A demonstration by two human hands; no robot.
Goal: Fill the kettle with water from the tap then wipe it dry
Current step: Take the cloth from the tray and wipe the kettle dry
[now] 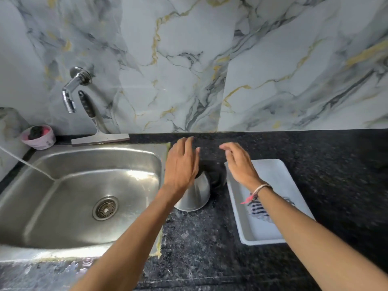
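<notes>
A steel kettle (pixel 196 195) with a dark top stands on the black granite counter, just right of the sink. My left hand (pixel 181 164) hovers over its left side, fingers spread and empty. My right hand (pixel 239 162) hovers over its right side, fingers apart, holding nothing. Both hands hide most of the kettle's top. The chrome tap (pixel 72 89) juts from the marble wall above the sink's back left. A striped cloth (pixel 259 210) lies in a white tray (pixel 277 173) to the kettle's right, partly under my right forearm.
The steel sink (pixel 79 198) fills the left, with a drain at its middle. A squeegee (pixel 98 133) leans on the wall behind it. A pink bowl (pixel 38 137) with scrubbers sits at the back left. A thin hose or stream (pixel 27 162) crosses into the sink from the left.
</notes>
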